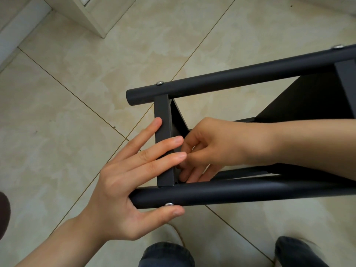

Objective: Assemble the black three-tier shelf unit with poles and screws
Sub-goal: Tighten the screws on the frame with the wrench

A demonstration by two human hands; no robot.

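– Head view, looking down: where to find the shelf unit [308,97]?

– Lying on its side on the tiled floor [77,93], running off frame to the right. Two black poles in sight, far pole [240,76] above and near pole [240,190] below, bridged by the end shelf's rim [162,110]. Silver on both: far screw head [159,82], near screw head [169,204].

– And the hands?

– Spread flat, left hand [119,187], straight fingers [165,144] laid across the rim, thumb tucked under the near pole, just beside the near screw head. Reaching inside the frame from the right, right hand [217,143], fingers curled, tips bunched against the rim's inner face near the lower corner. Impossible to tell what, if anything, pinched there; hidden behind rim and left fingers.

– Step in hand, at a guess?

– Probably securing the near-pole joint from the inside. Worth pressing rim and pole square together with the left hand, thumb steadying the near screw head against turning or backing out. Best to start the inner fastening by fingertip feel, straight on the thread, never forced. Snug only for now; final tightening wiser after squaring every corner.

– Anything else in frame?

– Jeans [165,255] and a pale shoe [173,233] at the bottom edge; corner of white furniture [90,14] top left.
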